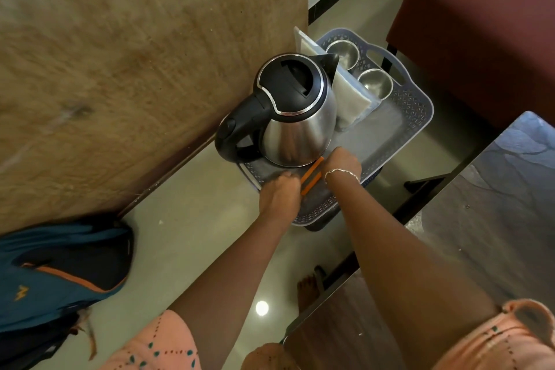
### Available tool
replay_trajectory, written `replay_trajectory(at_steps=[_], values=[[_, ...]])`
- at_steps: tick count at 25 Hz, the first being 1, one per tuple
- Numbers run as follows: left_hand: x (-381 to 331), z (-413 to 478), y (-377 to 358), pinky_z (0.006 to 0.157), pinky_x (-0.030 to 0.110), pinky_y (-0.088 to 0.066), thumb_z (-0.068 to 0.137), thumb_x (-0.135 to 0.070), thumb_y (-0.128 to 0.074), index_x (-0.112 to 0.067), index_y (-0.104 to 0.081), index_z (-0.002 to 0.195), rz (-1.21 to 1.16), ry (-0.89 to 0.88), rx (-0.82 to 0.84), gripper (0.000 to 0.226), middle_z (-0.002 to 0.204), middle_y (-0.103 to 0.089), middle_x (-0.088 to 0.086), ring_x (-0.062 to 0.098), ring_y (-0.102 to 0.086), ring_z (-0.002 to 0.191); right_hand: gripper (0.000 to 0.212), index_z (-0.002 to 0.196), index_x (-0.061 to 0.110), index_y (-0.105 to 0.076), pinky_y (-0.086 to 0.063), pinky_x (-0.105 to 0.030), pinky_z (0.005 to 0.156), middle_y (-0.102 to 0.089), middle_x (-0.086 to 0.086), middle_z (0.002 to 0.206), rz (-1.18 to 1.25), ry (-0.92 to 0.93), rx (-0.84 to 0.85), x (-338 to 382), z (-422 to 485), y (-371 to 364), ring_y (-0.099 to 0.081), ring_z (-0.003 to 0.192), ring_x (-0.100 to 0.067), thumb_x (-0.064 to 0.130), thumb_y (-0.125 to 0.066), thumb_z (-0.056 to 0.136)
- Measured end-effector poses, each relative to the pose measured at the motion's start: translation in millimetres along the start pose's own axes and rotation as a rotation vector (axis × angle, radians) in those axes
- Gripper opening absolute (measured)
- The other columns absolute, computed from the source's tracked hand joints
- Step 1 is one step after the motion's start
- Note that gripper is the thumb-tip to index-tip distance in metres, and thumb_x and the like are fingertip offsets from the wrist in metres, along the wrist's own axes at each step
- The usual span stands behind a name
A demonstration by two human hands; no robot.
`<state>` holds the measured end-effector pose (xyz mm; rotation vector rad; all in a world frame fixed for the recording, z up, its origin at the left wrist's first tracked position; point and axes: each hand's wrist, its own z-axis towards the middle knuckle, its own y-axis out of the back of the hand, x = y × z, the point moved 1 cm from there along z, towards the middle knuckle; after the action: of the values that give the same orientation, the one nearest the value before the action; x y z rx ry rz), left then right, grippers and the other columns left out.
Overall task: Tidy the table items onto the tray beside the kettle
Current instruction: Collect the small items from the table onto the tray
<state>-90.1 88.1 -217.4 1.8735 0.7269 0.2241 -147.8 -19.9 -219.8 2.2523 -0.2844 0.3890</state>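
A grey-blue plastic tray [420, 108] sits low over the floor. On it stands a steel kettle [295, 120] with a black lid and handle. Two thin orange sticks [312, 178] lie side by side over the tray's near end, just in front of the kettle. My left hand [279, 194] grips their near end with curled fingers. My right hand [342, 164], with a bracelet at the wrist, holds their far end next to the kettle's base. Behind the kettle lie a clear pouch [350, 99] and two steel cups [344, 52] [376, 85].
A dark patterned table [495, 204] fills the right side. A wooden panel [120, 69] rises at the left, and a blue backpack [60, 273] lies on the floor beneath it. A maroon seat [480, 24] stands at the back right.
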Motion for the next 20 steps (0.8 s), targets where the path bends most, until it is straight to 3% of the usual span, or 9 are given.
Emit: replay_trajectory(at_steps=[3, 8, 10, 12, 14, 16, 20], values=[[-5, 1, -6, 0.08, 0.037, -0.048, 0.084, -0.015, -0.062, -0.005, -0.055, 0.109, 0.083, -0.02, 0.025, 0.028, 0.117, -0.057, 0.012, 0.03, -0.058, 0.104, 0.027, 0.109, 0.001, -0.061, -0.045, -0.04, 0.087, -0.058, -0.025, 0.114, -0.078, 0.151, 0.018, -5, 13, 12, -0.054, 0.106, -0.04, 0.0, -0.046, 0.087], [-7, 6, -7, 0.08, 0.038, -0.049, 0.085, 0.001, -0.051, -0.003, -0.052, 0.113, 0.176, -0.093, 0.014, 0.028, 0.115, -0.056, 0.016, 0.032, -0.057, 0.104, 0.029, 0.105, 0.006, -0.066, -0.046, -0.038, 0.086, -0.064, -0.02, 0.11, -0.111, 0.215, 0.153, -8, 17, 13, -0.057, 0.101, -0.037, -0.002, -0.047, 0.084], [-4, 7, -5, 0.08, 0.039, -0.049, 0.088, -0.011, -0.055, -0.004, -0.051, 0.115, 0.193, -0.087, 0.022, 0.028, 0.115, -0.057, 0.015, 0.031, -0.057, 0.104, 0.03, 0.105, 0.007, -0.066, -0.046, -0.037, 0.086, -0.064, -0.019, 0.11, -0.1, 0.216, 0.163, -9, 17, 15, -0.058, 0.101, -0.036, -0.003, -0.048, 0.083], [-5, 8, -6, 0.08, 0.039, -0.049, 0.085, -0.03, -0.062, -0.006, -0.048, 0.117, 0.216, -0.083, 0.065, 0.043, 0.117, -0.057, 0.014, 0.031, -0.057, 0.106, 0.033, 0.108, 0.01, -0.065, -0.045, -0.037, 0.087, -0.063, -0.018, 0.112, -0.099, 0.229, 0.168, -10, 17, 18, -0.057, 0.103, -0.035, -0.004, -0.05, 0.082], [-8, 10, -7, 0.079, 0.039, -0.049, 0.086, -0.022, -0.059, -0.006, -0.047, 0.117, 0.26, -0.113, 0.072, 0.037, 0.117, -0.058, 0.015, 0.031, -0.058, 0.105, 0.036, 0.11, 0.011, -0.065, -0.045, -0.036, 0.086, -0.063, -0.018, 0.113, -0.112, 0.259, 0.183, -11, 17, 19, -0.057, 0.105, -0.035, -0.005, -0.052, 0.08], [-10, 12, -3, 0.073, 0.037, -0.051, 0.085, -0.007, -0.054, -0.005, -0.054, 0.108, 0.321, -0.153, -0.034, 0.023, 0.106, -0.064, 0.014, 0.029, -0.063, 0.095, 0.037, 0.111, 0.013, -0.064, -0.044, -0.034, 0.084, -0.063, -0.018, 0.114, -0.13, 0.279, 0.194, -12, 16, 20, -0.056, 0.106, -0.035, -0.004, -0.054, 0.08], [-12, 9, 9, 0.041, 0.019, -0.046, 0.049, -0.022, -0.08, -0.017, -0.067, 0.067, 0.565, -0.209, -0.051, 0.023, 0.056, -0.066, 0.0, 0.008, -0.064, 0.047, 0.032, 0.106, 0.012, -0.066, -0.043, -0.032, 0.079, -0.064, -0.018, 0.11, -0.144, 0.301, 0.189, -12, 17, 21, -0.057, 0.103, -0.034, -0.002, -0.053, 0.081]])
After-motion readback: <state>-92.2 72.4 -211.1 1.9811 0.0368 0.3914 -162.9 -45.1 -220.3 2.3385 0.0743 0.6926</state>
